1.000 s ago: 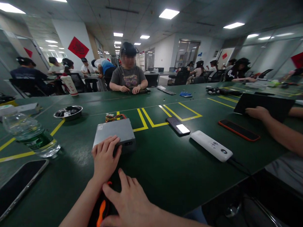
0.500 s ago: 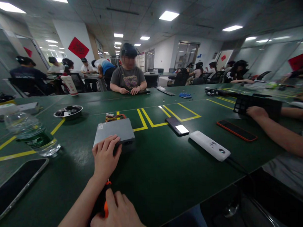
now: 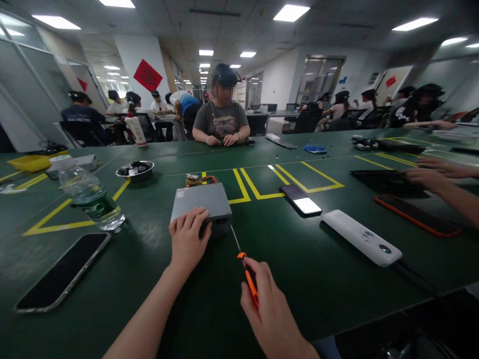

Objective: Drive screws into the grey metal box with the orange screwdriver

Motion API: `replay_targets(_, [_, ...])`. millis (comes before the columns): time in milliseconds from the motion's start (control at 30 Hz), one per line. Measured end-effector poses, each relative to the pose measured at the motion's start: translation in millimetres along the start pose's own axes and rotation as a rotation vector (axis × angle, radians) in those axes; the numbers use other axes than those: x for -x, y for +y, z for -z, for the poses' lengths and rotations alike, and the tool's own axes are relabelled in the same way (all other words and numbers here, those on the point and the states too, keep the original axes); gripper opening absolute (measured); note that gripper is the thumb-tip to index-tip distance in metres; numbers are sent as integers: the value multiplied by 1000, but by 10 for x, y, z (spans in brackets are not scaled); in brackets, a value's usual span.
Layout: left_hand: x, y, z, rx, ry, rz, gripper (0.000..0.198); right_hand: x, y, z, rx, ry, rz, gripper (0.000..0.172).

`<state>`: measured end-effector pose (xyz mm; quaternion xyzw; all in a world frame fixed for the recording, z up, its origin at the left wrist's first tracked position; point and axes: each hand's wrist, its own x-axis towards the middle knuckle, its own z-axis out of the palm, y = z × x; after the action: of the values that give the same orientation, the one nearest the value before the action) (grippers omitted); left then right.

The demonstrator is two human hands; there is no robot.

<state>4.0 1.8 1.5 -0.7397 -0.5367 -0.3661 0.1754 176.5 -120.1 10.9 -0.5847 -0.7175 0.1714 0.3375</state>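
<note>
A grey metal computer power supply [image 3: 203, 197] lies on the green table in front of me, its bundle of coloured cables [image 3: 198, 180] at the far side. My left hand [image 3: 189, 233] is laid over its near left part, fingers on the top and thumb bent down the near side, holding it. My right hand [image 3: 267, 304] grips a screwdriver [image 3: 248, 278] with an orange and black handle. Its thin shaft points up and away from me, and the tip is at or close to the near right corner of the power supply; whether it touches, I cannot tell.
To the left are a water bottle [image 3: 93, 197], a phone [image 3: 64, 272] and a metal bowl [image 3: 135, 171] with small dark parts. On the right lie a lit phone [image 3: 301, 200], a white power bank [image 3: 361, 238] and an orange-edged phone [image 3: 415, 215] near another person's hands [image 3: 431, 175].
My right hand has moved right and forward with the screwdriver, from beside my left forearm to the power supply's right corner. My left hand stays on the power supply. The view has turned slightly left.
</note>
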Motion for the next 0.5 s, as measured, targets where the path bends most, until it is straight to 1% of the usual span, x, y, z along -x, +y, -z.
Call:
replay_targets(100, [-7,8,20,11,-16,7,23,-35,33,-20,-56,30,21,33])
replay_targets(233, [-9,10,31,16,-13,12,23,-68,38,-69,-77,34,47,32])
replay_targets(500, [-7,1,25,36,-20,14,24,-89,54,-84,-57,28,22,32])
